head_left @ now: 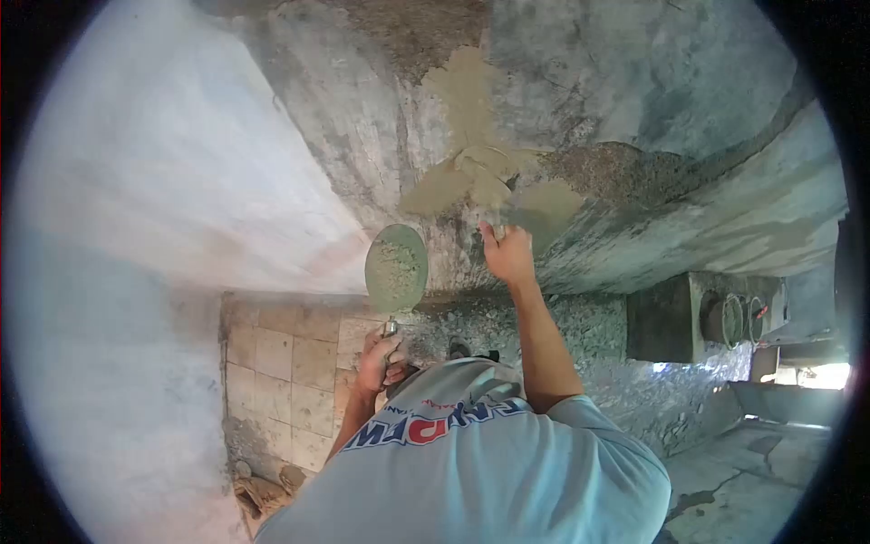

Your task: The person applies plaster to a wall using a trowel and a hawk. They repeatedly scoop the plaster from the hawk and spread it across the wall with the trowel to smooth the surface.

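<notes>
Holding a paddle (404, 232) and a trowel (498, 232) at a patchy wall (580, 63)

Your left hand (379, 363) is closed around the paddle's handle, low and near your body. The oval face carries a crumbly heap of mortar (397, 267) and sits left of your other hand, well apart from it. Your right hand (509, 256) grips the trowel by its handle, with the arm stretched farther forward to the wall. You cannot tell the blade clearly from the plaster patch (467, 100) around it. That greenish patch spreads in irregular lobes: one reaches far up the wall, others run left and right just beyond your right hand. Right of it, a rough brown strip (625, 172) shows on the grey surface. On the left, a pale wall (172, 154) meets the grey one at a corner, with square floor tiles (313, 363) below. Well to the right stands a boxy grey block (659, 322).
</notes>
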A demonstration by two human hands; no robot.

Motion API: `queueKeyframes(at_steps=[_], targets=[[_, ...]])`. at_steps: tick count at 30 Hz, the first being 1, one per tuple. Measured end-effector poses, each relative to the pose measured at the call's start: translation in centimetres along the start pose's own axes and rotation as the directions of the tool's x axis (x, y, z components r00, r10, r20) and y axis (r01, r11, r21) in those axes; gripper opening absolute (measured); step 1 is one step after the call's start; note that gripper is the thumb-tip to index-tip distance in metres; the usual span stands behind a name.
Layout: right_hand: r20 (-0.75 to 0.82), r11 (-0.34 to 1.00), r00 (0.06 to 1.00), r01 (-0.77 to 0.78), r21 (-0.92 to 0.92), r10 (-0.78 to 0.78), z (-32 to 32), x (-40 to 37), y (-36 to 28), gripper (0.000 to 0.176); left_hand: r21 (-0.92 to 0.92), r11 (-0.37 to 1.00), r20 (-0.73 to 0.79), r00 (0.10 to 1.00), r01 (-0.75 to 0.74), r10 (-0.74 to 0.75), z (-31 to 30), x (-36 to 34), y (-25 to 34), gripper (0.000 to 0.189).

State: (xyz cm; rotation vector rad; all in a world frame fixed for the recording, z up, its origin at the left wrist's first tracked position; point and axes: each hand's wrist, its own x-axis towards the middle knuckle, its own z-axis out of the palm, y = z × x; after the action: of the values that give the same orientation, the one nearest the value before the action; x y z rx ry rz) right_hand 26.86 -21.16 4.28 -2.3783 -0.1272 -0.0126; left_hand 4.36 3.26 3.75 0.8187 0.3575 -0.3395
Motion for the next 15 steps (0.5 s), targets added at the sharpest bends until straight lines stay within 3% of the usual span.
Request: queueKeyframes(at_steps=[5,8,11,14,15], targets=[[-0.107,0.993,0.992,0.074,0.088,-0.065,1.4,-2.7,3.5,0.058,-0.023,1.0,-0.022,1.0,0.017,-0.017,-0.5,-0.7,-0.1,0.009],[-0.267,0.977,0.941,0.213,-0.016,-0.21,4.0,-2.9,5.8,0.056,-0.005,1.0,-0.032,0.999,0.015,-0.015,-1.3,-0.9,-0.4,0.011],[-0.036,0.978,0.995,0.096,0.185,-0.091,1.2,-2.9,0.2,0.057,-0.015,1.0,-0.014,1.0,0.017,-0.017,-1.3,-0.9,-0.4,0.012],[-0.083,0.975,0.979,0.195,0.107,-0.187,0.3,-1.4,-3.0,0.059,-0.02,0.999,-0.063,0.997,0.046,-0.047,-0.9,-0.8,-0.3,0.012],[-0.09,0.986,0.984,0.159,0.043,-0.154,0.7,-0.8,-2.9,0.059,-0.016,0.999,-0.065,0.997,0.048,-0.049,-0.6,-0.8,-0.2,0.012]])
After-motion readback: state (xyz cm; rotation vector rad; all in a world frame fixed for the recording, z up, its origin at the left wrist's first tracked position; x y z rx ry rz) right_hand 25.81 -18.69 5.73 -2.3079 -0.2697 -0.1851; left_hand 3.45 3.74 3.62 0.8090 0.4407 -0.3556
